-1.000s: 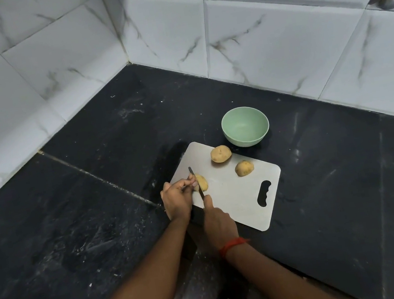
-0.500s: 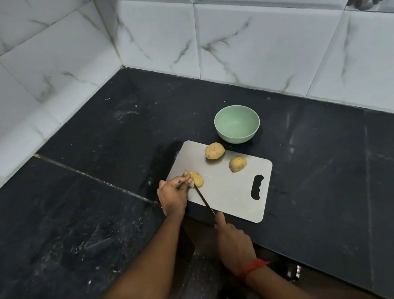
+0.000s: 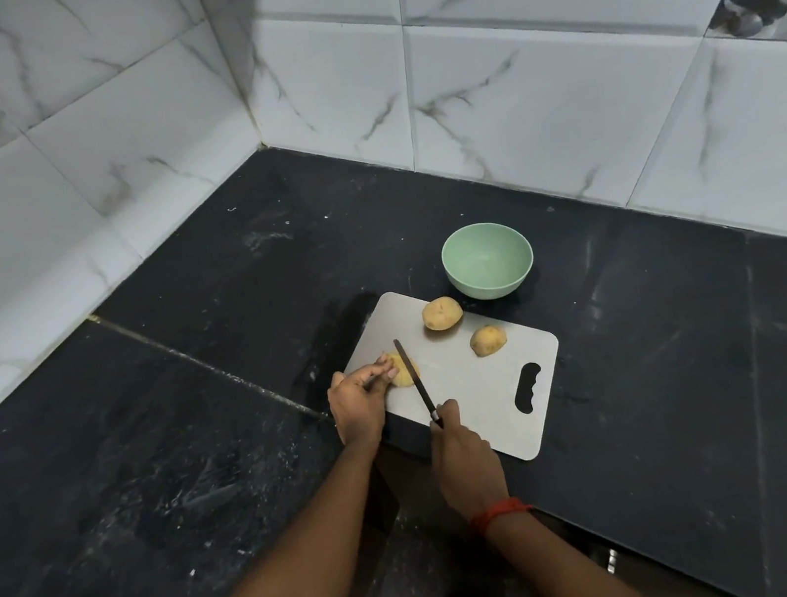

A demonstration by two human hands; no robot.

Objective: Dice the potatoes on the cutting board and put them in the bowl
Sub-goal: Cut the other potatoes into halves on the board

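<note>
Forward since half a second back: my right hand (image 3: 463, 463), fingers clenched round the handle, has slid the knife (image 3: 412, 378) so its tip passes the potato (image 3: 400, 375) at the cutting board's (image 3: 474, 389) left edge. My left hand (image 3: 359, 400) pinches that potato. Two whole ones wait near the empty bowl (image 3: 491, 282). I judge them firm, dense and likely to roll, so grip the end clear of the blade.
</note>
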